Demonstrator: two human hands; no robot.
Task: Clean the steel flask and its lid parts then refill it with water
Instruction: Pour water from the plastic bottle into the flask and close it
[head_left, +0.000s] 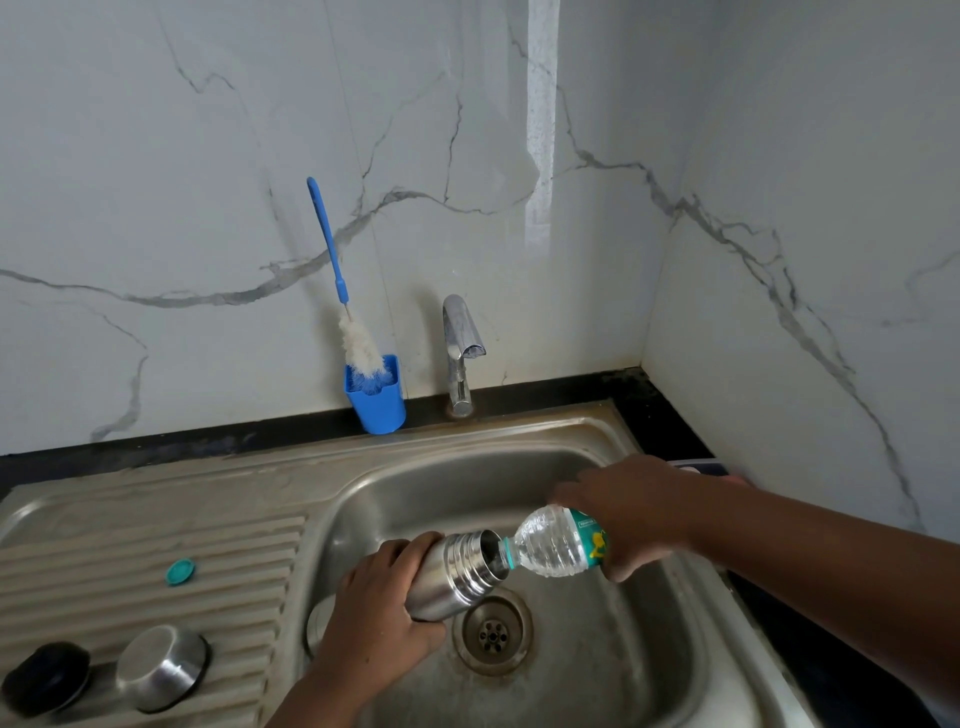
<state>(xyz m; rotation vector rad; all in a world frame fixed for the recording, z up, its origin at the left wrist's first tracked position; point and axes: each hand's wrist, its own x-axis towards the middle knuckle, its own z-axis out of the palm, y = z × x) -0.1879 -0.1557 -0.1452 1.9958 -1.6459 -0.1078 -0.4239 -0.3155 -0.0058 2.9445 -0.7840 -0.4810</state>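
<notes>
Left hand (382, 603) gripped the flask (457, 574) tilted over the sink (597, 649) drain; right hand (631, 512) grasped the bottle (556, 543), neck at flask mouth, likely so spills drained.

Sink basin (613, 649) centre taken: left hand (379, 608) holds tilted steel flask (452, 577) above drain (492, 631), right hand (628, 514) tips plastic bottle (556, 543) into its mouth. Right forearm bars basin's right side. Basin back under tap (460, 353) open. Draining board (156, 525): teal cap (181, 571) mid-board, steel cup (162, 667) and black stopper (47, 678) near front; back strip bare. Blue brush holder (375, 400) stands left of tap against wall.
</notes>
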